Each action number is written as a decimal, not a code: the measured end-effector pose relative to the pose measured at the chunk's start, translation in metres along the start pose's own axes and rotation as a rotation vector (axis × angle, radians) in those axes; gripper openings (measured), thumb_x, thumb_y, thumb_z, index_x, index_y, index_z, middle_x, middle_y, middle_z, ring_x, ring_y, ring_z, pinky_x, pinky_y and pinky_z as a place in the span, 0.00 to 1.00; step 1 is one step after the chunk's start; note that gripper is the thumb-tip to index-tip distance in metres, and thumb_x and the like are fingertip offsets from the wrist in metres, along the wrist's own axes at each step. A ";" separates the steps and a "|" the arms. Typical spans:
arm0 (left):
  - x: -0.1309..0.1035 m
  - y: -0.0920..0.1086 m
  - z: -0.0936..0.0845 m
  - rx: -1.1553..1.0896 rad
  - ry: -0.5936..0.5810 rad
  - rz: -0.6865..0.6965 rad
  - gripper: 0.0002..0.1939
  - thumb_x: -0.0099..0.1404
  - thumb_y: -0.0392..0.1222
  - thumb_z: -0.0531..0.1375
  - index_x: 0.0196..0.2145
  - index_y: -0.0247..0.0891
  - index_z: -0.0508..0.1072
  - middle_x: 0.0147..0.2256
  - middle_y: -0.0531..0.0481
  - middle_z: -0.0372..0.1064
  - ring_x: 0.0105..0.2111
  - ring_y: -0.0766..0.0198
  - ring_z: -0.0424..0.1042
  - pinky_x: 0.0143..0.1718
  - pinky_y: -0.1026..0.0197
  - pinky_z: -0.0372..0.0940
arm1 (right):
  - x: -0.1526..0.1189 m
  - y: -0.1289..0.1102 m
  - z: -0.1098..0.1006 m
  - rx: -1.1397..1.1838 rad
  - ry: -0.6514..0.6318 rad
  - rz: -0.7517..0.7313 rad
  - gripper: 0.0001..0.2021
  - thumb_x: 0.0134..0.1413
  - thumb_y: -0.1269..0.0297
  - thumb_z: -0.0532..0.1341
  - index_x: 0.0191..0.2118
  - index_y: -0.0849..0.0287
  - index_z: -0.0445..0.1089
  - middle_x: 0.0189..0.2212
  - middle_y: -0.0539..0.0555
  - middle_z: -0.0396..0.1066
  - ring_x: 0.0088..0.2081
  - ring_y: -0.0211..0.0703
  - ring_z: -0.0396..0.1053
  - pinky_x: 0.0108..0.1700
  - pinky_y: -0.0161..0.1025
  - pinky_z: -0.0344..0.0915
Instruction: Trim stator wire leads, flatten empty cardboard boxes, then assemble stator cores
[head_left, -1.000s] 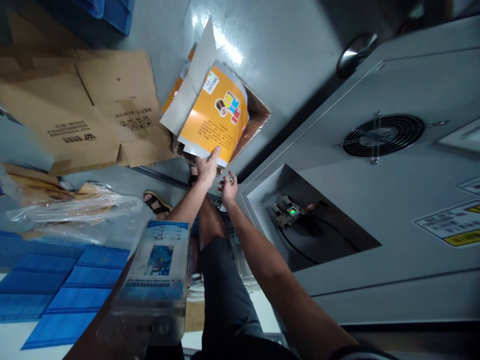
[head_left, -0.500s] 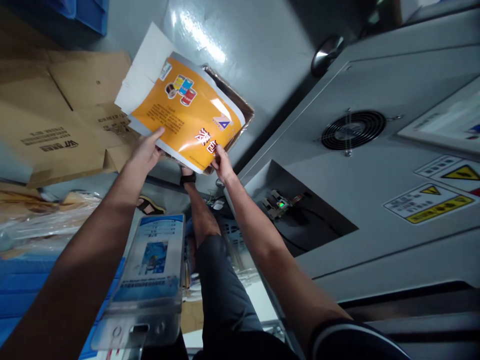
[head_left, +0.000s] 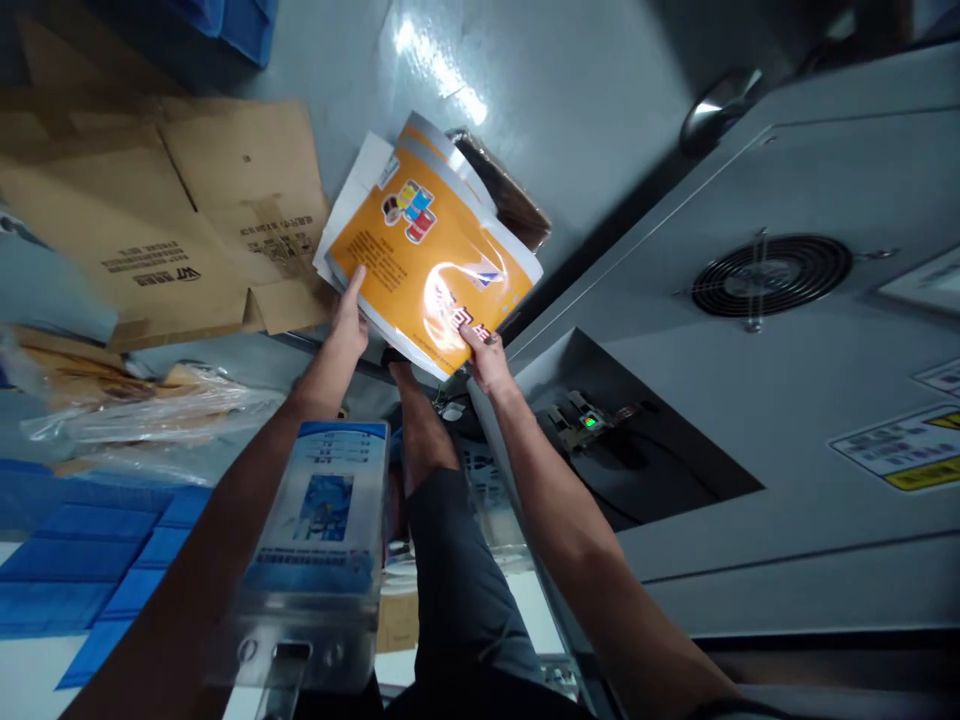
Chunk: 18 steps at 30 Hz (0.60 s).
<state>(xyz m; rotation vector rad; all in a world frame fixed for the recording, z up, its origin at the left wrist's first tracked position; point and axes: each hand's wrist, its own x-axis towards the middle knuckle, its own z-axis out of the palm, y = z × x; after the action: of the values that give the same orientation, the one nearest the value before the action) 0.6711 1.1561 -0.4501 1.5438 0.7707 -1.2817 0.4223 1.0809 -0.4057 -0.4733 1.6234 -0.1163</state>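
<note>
The orange printed carton sheet (head_left: 427, 265), glossy and flattened, is held low over the grey floor (head_left: 570, 110) by both hands, in the middle of the view. Compared with half a second ago it has swung round and shifted right: its long edge now runs from upper left to lower right, and its far end overlaps the open brown box (head_left: 510, 195) lying on the floor behind it. A second ago only the left hand had it, with the right hand free beside the machine; now the sheet is under two-handed control, which I judge steadies it for placing or folding.

The left hand (head_left: 346, 318) is closed on the sheet's near left edge, fingers laid up on the printed face and the rest behind it. The right hand (head_left: 487, 362) pinches the near right corner, thumb on top and fingers hidden underneath. A white sheet (head_left: 352, 205) peeks out behind the orange one on its left side.

To the left lies flattened brown cardboard (head_left: 172, 215), nearer it crumpled clear plastic wrap (head_left: 150, 410) and blue trays (head_left: 97, 560). On the right stands a grey machine cabinet (head_left: 787, 440) with a round fan grille (head_left: 771, 273) and a recessed bay showing a green light (head_left: 590, 421). A clear badge holder (head_left: 322, 560) hangs near the camera.
</note>
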 end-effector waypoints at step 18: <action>-0.051 0.035 -0.264 -0.051 0.071 0.132 0.19 0.95 0.48 0.53 0.70 0.42 0.77 0.66 0.55 0.88 0.82 0.58 0.71 0.88 0.44 0.66 | 0.005 0.052 0.139 -0.377 -0.534 -0.216 0.42 0.36 0.35 0.94 0.53 0.53 0.90 0.53 0.57 0.92 0.60 0.66 0.88 0.76 0.70 0.84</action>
<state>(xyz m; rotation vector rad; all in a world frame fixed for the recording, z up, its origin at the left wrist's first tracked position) 0.7849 1.3951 -0.3927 1.5799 0.7283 -1.1081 0.5456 1.1545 -0.4454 -0.8880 1.0636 0.1493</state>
